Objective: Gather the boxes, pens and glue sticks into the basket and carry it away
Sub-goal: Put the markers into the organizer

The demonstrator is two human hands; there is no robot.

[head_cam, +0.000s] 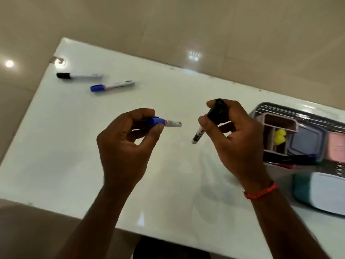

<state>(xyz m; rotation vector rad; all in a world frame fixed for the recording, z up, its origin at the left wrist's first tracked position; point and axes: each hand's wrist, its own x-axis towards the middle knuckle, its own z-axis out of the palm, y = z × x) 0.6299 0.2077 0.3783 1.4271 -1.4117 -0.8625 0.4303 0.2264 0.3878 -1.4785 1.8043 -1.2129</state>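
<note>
Left hand (123,146) pinches blue pen (166,122), right hand (237,139) pinches black pen (216,112); basket (291,109) just right of right hand, nearer it.

A glossy white table (168,90) fills the middle of the view, set at an angle. A bright spot (59,62) of glare lies near its far left corner, touching a small brownish mark (53,58). Small dark specks (172,68) sit along the far edge. A beige tiled floor (186,25) shows beyond the far and left sides. It carries two reflections: a round one (9,63) at left and a striped one (194,55) just beyond the far edge. A dark shape (168,248) lies below the near edge; its identity cannot be determined.
</note>
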